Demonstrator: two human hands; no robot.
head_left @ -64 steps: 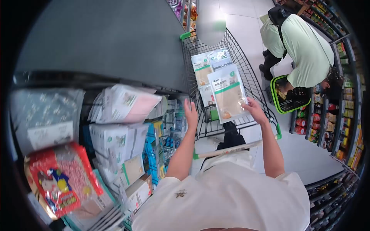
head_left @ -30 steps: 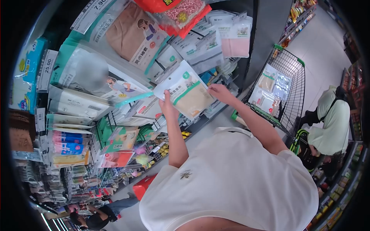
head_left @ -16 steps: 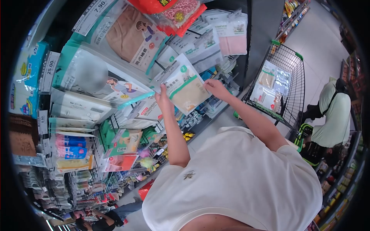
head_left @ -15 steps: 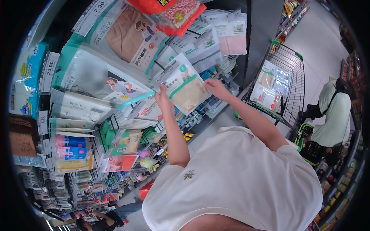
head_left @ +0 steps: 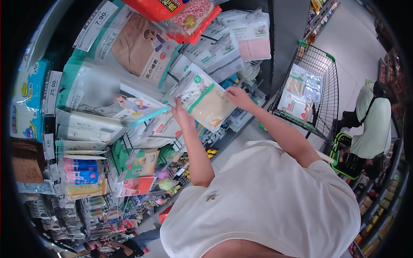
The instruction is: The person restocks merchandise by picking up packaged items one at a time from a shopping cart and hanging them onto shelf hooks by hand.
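Observation:
A flat clear packet of beige cloth (head_left: 215, 102), with a white and green label, is held up before the shelf display. My left hand (head_left: 182, 115) is closed on its left edge, thumb toward the front. At the opposite edge, my right hand (head_left: 239, 97) pinches the packet between thumb and fingers. The label faces me, and the packet is tilted. Just behind it, similar white packets (head_left: 208, 56) hang on hooks, partly covered by the one in my hands.
Hanging goods surround the packet, including a sleeve-cover pack (head_left: 140, 45) and a red bag (head_left: 189, 19). A shopping cart (head_left: 316, 81) with several packs (head_left: 297, 105) stands to my right. Beyond it, a person in a light green top (head_left: 372, 120) bends over a green-edged basket (head_left: 340, 161).
The view has shifted slightly, and the packet sits a little lower with its label tipped differently. Both hands keep their hold on it. The cart and its packs look the same.

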